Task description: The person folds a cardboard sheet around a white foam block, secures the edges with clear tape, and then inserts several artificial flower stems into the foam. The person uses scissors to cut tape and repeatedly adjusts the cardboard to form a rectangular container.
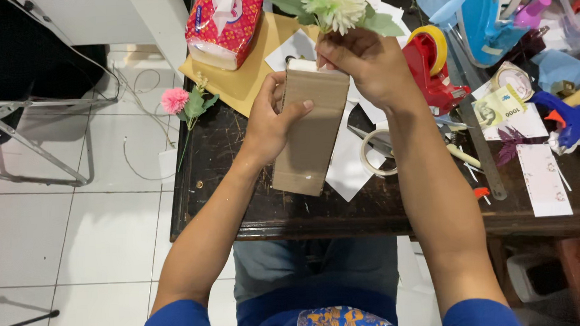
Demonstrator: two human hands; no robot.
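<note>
I see a red patterned tissue pack [224, 24] at the top left of the dark wooden table [344, 213], sitting on a mustard-yellow paper sheet [250, 70]. A red tape dispenser [432, 69] with a yellow roll sits right of centre, with a banknote [498, 106] and a white card with pink edging [544, 179] further right, and a blue glue gun [565, 118] near the right edge. A pink artificial flower [180, 102] lies over the table's left edge. White paper pieces [349, 167], scissors [367, 137] and a clear tape roll [376, 154] lie under the work. My left hand [268, 121] wraps the tall brown cardboard box [308, 133] from its left side, thumb across the front, holding it upright over the table centre. My right hand [364, 65] is clenched on the stem of a pale green artificial flower [332, 5], fingers curled at the box's top opening, the bloom just above it. Both forearms reach straight up from the bottom of the view.
</note>
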